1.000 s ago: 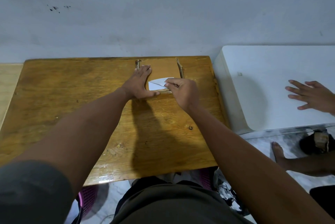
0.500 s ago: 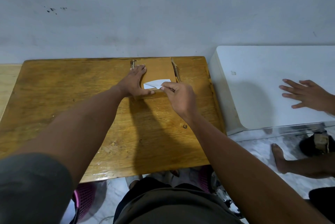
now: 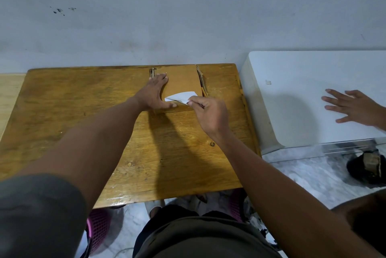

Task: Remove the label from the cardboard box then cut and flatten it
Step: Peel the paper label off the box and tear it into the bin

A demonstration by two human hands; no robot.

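You are pressing your left hand [image 3: 155, 95] flat on the cardboard box [image 3: 181, 82], its fingers [image 3: 161, 78] straight and spread over the box's left part, the thumb lying along the near edge. The box is lying flat at the far middle of the wooden desk [image 3: 83, 111], close to the grey wall [image 3: 188, 17], with cardboard edges showing at its left and right sides.

Your right hand [image 3: 211, 114] is pinching the white label [image 3: 181, 97] between thumb and curled fingers [image 3: 193, 102]. The label is sitting at the near right of the box top, and its near corner is lifting off the cardboard at your pinch (how much is still stuck down cannot be told from this view).

To your right, a white surface [image 3: 302, 94] is standing just beside the desk, and another person's hand [image 3: 353, 109] is resting on it with fingers spread. A dark sandal [image 3: 368, 165] is lying on the marbled floor [image 3: 302, 176] below it. Something pink and meshed [image 3: 98, 226] is showing under the desk's near edge, beside your lap.
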